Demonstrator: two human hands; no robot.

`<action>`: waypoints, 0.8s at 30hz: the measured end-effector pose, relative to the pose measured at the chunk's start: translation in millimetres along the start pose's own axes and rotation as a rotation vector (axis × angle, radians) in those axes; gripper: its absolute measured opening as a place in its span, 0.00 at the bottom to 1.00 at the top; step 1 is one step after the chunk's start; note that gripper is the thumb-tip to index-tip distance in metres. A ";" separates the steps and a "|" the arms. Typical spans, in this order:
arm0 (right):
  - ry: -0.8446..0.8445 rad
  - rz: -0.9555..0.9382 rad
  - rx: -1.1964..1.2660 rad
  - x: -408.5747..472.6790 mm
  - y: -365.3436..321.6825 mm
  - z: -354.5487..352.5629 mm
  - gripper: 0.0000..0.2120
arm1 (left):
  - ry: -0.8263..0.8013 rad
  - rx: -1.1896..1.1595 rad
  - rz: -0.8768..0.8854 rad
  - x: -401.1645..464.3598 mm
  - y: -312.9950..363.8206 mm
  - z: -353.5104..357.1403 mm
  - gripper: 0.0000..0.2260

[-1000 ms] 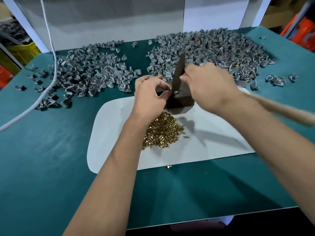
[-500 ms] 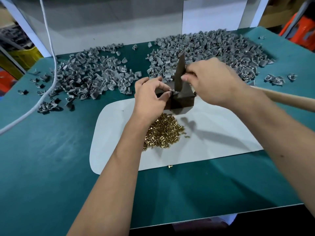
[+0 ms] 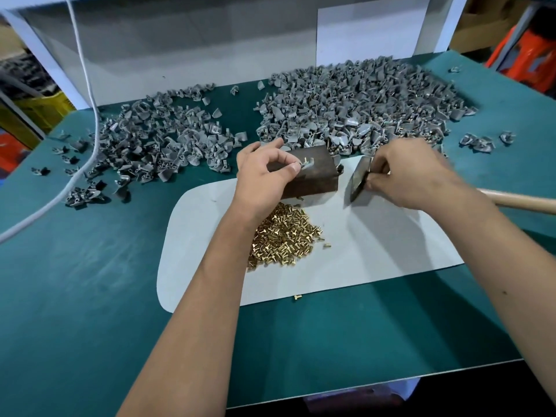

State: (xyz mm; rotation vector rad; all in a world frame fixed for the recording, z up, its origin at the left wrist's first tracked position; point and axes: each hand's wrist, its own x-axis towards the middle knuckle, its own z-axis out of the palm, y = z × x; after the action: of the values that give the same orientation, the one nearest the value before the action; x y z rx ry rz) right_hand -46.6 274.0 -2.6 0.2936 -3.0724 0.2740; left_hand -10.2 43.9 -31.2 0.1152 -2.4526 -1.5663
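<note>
Left hand (image 3: 264, 173) pinches grey part (image 3: 307, 164) on metal block (image 3: 316, 180); right hand (image 3: 412, 176) grips hammer head (image 3: 359, 182). Seat part flat, strike square.

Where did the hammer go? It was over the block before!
The right hand moved the hammer off the dark block, rightward and down toward the white mat, still gripping it. The left hand still pinches the small grey part on the block. The brass rivets, left grey pile and right grey pile stayed put.
</note>
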 end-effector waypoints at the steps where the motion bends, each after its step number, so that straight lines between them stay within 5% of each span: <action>1: -0.001 -0.005 -0.006 0.4 -2.1 -1.9 0.05 | 0.000 -0.014 0.000 -0.2 0.0 -0.2 0.05; 9: 0.105 -0.426 0.178 1.8 -52.3 -17.5 0.16 | 0.030 -0.045 0.019 -2.4 6.6 -2.5 0.11; 14: 0.153 -0.579 0.102 8.1 -70.1 -10.9 0.10 | 0.029 -0.047 0.039 0.9 4.5 -7.3 0.10; 18: 0.189 -0.538 0.075 17.2 -70.9 -7.3 0.15 | 0.241 0.078 0.023 7.7 -6.7 -17.3 0.03; 21: 0.207 -0.431 0.095 28.9 -67.7 -3.3 0.19 | 0.384 0.348 -0.050 13.1 -22.4 -34.0 0.09; 24: 0.209 -0.321 0.099 42.6 -68.8 -2.2 0.21 | 0.353 0.511 -0.139 17.0 -38.8 -48.1 0.13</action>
State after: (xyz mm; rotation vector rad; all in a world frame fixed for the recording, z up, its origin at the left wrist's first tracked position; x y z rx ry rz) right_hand -75.1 200.0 13.9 0.7045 -2.7553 0.4111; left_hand -17.7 -18.4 -44.3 0.6010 -2.5231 -0.8309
